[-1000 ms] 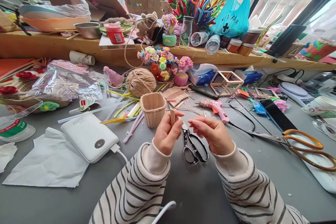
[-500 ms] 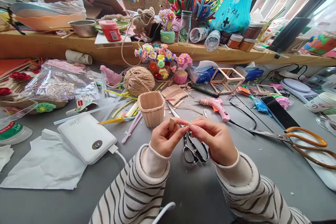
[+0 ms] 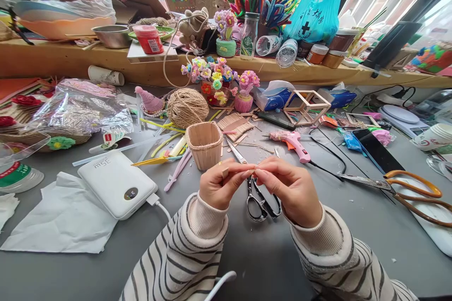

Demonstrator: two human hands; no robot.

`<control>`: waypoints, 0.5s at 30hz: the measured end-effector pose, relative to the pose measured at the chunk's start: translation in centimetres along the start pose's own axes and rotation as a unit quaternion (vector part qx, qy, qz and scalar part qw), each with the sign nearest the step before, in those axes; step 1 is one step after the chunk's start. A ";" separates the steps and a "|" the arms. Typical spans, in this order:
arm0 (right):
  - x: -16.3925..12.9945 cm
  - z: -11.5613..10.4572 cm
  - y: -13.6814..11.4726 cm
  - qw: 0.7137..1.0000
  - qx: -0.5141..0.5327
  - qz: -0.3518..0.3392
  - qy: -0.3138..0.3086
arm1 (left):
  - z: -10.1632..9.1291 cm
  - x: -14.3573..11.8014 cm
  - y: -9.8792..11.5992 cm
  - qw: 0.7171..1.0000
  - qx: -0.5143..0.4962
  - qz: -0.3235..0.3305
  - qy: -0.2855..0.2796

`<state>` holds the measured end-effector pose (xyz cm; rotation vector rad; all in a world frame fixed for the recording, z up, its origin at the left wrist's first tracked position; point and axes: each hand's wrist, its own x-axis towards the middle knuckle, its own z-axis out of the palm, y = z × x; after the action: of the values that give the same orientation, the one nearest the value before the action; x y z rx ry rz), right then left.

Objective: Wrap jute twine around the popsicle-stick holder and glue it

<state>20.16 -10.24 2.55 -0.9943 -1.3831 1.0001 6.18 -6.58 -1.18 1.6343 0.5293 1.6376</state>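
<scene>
My left hand [image 3: 221, 184] is closed, with a short flat piece of wooden stick [image 3: 225, 173] standing out between its fingers. Opposite it, my right hand [image 3: 291, 188] is pinched shut, its thumb and fingertips meeting those of the left. Whatever lies at the meeting fingertips is tiny and mostly covered. Black-handled scissors [image 3: 257, 207] rest on the table just beneath the hands. Behind my left hand stands a small wooden-slat basket [image 3: 204, 146] with a twine-wrapped rim. A pink hot glue gun [image 3: 291, 143] lies beyond my right hand.
Left of the hands are a white power bank [image 3: 116, 186] and a white tissue [image 3: 63, 218]. Orange-handled scissors [image 3: 411, 186] and a black phone [image 3: 377, 150] lie on the right. Farther back sit a twine ball [image 3: 188, 107] and a wooden stick frame [image 3: 307, 106].
My left hand has shifted slightly left and turned a little, and the wooden piece in it now sits lower and more tilted. The fingertips still meet.
</scene>
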 end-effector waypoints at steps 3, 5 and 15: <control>-0.1 0.0 -0.1 1.000 -0.012 -0.006 0.000 | 0.0 0.0 0.0 1.000 -0.003 -0.001 0.000; 0.0 0.1 -0.2 1.000 -0.013 -0.002 0.002 | 0.1 -0.1 0.1 1.000 -0.008 -0.021 0.006; 0.8 0.1 1.4 0.990 0.048 0.131 0.027 | 1.0 -0.2 -0.2 0.988 0.066 -0.119 0.070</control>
<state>20.04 -9.12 1.44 -1.1403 -1.1685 1.2135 7.21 -6.82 -1.38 1.4910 0.8868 1.5712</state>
